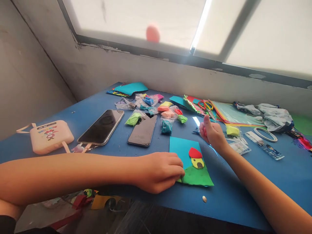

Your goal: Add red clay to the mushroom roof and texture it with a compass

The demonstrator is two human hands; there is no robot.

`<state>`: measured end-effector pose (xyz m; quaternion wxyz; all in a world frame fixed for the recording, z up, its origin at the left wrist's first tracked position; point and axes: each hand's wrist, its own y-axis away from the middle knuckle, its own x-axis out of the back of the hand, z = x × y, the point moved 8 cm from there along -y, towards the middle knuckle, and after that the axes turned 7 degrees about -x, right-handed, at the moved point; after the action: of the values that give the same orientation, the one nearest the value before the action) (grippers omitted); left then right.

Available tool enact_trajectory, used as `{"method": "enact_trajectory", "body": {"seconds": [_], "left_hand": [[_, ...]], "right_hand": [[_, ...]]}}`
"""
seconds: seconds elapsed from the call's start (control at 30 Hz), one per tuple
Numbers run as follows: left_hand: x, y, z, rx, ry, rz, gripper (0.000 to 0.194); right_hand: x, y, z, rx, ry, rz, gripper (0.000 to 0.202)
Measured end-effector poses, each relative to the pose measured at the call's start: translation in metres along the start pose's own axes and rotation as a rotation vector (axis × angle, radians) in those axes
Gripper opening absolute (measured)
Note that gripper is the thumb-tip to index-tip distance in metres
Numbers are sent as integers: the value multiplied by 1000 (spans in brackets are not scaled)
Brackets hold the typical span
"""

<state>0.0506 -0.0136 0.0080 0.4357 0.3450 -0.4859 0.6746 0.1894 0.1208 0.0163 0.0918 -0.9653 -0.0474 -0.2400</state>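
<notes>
One blue-and-green card [180,148] lay near on the surface [226,201]; the left hand [162,172] curled over its left edge, any pinch hidden. Just beyond its far right corner, the right hand [213,131] was curled, thumb raised, contents unclear.

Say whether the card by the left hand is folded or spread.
Spread: the card shows its blue top and green bottom, with no fold visible; the left hand covers part of one edge.
</notes>
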Motion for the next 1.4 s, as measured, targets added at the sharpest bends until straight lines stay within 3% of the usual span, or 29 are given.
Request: {"method": "enact_trajectory", "body": {"seconds": [0.13, 0.23, 0.37, 0.5, 0.63, 0.73, 0.97, 1.13, 1.33, 1.4], "left_hand": [[2, 0, 2, -27, 33, 10, 20], [3, 0, 2, -52, 52, 25, 21], [6, 1, 5, -111, 64, 77, 20], [12, 4, -1, -101, -36, 159, 18], [18, 6, -10, -70, -200, 223, 19], [15, 6, -9, -101, -275, 195, 20], [13, 6, -4, -112, -396, 176, 23], [15, 9, 5, -175, -467, 232, 25], [18, 9, 11, -220, -506, 258, 27], [18, 9, 10, -221, -507, 248, 28]], "right_hand": [[0, -6, -1, 59, -109, 38, 58], [-1, -10, -1, 89, -145, 65, 63], [-2, -4, 0, 16, -86, 10, 60], [1, 2, -2, -44, -9, -7, 75], [5, 0, -12, 63, -18, 70, 63], [-3, -1, -13, 106, -81, 30, 62], [-8, 2, 2, -66, -54, -50, 72], [-9, 0, -5, 11, 24, -33, 58], [-19, 2, 2, -35, 109, -141, 68], [-15, 4, 3, -55, 135, -111, 75]]}}
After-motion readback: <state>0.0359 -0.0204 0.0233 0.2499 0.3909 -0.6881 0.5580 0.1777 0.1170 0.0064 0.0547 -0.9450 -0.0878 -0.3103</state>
